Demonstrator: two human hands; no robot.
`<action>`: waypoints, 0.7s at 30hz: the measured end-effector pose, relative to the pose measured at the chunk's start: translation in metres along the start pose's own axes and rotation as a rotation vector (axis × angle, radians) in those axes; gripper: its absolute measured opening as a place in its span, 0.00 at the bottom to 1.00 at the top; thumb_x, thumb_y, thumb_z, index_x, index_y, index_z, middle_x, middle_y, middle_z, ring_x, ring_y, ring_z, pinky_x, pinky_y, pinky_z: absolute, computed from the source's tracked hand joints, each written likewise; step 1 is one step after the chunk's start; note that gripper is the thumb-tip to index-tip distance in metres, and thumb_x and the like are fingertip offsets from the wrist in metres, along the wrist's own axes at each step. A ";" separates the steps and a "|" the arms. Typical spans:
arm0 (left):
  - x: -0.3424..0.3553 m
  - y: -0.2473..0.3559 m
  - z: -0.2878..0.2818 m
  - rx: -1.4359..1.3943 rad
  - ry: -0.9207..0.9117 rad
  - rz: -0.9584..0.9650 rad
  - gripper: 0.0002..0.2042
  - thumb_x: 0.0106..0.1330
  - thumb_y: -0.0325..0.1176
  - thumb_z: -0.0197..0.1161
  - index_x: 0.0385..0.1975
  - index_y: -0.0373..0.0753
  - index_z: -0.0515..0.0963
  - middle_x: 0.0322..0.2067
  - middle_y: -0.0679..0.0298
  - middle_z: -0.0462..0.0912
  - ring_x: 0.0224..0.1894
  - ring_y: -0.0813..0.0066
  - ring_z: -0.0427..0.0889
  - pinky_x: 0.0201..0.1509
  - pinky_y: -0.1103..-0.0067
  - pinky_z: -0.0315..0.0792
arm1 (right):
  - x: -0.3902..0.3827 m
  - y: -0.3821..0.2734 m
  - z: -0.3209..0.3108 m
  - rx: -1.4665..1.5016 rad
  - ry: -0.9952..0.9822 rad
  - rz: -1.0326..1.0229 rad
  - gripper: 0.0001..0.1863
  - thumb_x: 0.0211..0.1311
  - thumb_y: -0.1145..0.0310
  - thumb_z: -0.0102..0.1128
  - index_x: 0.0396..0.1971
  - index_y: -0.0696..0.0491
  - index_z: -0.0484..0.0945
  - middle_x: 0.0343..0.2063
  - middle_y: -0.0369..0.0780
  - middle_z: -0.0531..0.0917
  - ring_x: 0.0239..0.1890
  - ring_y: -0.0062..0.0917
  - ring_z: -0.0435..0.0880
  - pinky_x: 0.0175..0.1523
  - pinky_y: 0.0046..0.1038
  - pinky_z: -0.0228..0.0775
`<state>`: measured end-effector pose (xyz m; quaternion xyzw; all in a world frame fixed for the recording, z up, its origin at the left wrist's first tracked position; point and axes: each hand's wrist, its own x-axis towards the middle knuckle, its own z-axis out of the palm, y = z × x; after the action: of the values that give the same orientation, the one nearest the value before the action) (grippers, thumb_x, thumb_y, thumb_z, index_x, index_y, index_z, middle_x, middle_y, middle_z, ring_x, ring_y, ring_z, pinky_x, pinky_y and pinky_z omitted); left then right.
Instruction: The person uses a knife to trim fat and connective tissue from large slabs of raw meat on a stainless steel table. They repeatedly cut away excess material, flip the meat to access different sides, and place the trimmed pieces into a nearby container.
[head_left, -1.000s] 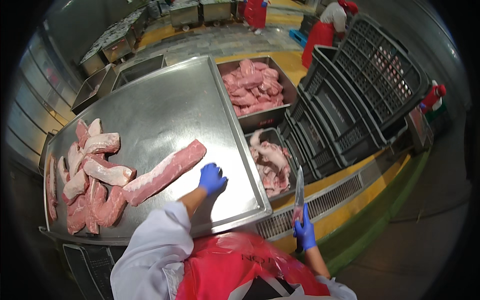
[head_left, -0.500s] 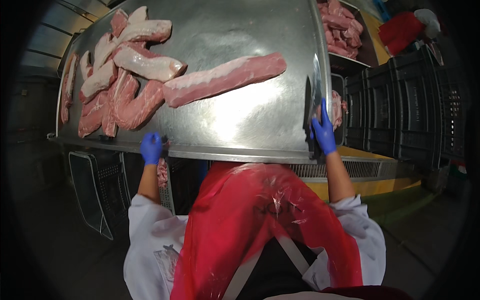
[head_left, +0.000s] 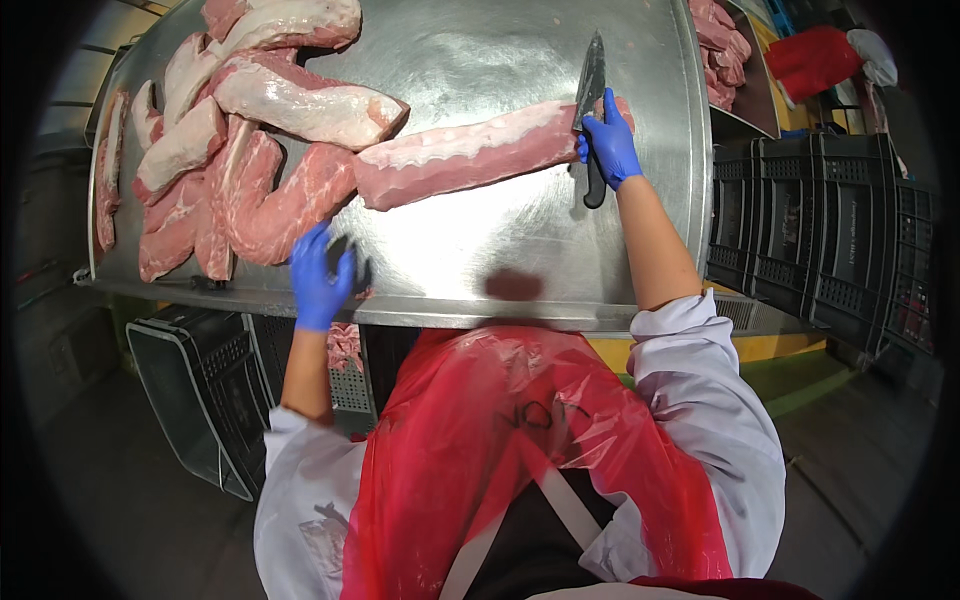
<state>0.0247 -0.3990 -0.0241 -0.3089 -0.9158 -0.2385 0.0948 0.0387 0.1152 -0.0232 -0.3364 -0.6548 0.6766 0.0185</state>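
My right hand (head_left: 612,145), in a blue glove, is closed around a knife (head_left: 592,75) with a black handle. The blade points away from me, over the right end of a long boneless pork loin (head_left: 470,155) that lies across the metal table (head_left: 480,240). My left hand (head_left: 322,280), gloved in blue too, hovers at the table's near edge with its fingers apart and nothing in them. Just beyond it, several pale pink meat pieces (head_left: 300,100) lie piled on the left side, touching the loin's left end.
At the far right stands a metal bin (head_left: 755,110) of meat pieces. Black plastic crates (head_left: 790,215) are stacked right of the table. Below its left edge are an open crate (head_left: 185,400) and another container with meat scraps (head_left: 345,345). Something red (head_left: 812,62) shows at the upper right.
My right hand has moved from the table's right edge inward to the loin, bringing the knife that lay along that edge. My left hand has opened and shifted slightly right.
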 end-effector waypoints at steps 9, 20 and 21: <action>0.142 0.083 0.084 0.012 -0.770 -0.054 0.39 0.58 0.65 0.63 0.56 0.33 0.76 0.51 0.45 0.82 0.55 0.47 0.80 0.62 0.57 0.70 | 0.029 0.038 -0.013 -0.152 0.201 -0.003 0.44 0.66 0.74 0.54 0.80 0.38 0.47 0.26 0.41 0.82 0.20 0.23 0.79 0.26 0.28 0.75; 0.282 0.180 0.254 -0.429 -0.698 0.061 0.25 0.57 0.50 0.71 0.43 0.31 0.83 0.40 0.47 0.86 0.43 0.55 0.85 0.50 0.67 0.77 | 0.008 0.054 -0.034 -0.303 0.224 -0.091 0.43 0.68 0.70 0.55 0.80 0.37 0.49 0.27 0.43 0.84 0.24 0.24 0.83 0.31 0.30 0.78; 0.278 0.182 0.252 -0.508 -0.658 0.052 0.19 0.58 0.43 0.69 0.40 0.33 0.84 0.38 0.47 0.86 0.41 0.53 0.85 0.48 0.66 0.77 | 0.005 0.056 -0.035 -0.273 0.222 -0.076 0.43 0.67 0.69 0.55 0.80 0.37 0.49 0.27 0.44 0.84 0.23 0.25 0.83 0.31 0.30 0.79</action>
<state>-0.0904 -0.0023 -0.0850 -0.4053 -0.8012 -0.3430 -0.2761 0.0750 0.1402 -0.0722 -0.3835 -0.7468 0.5387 0.0705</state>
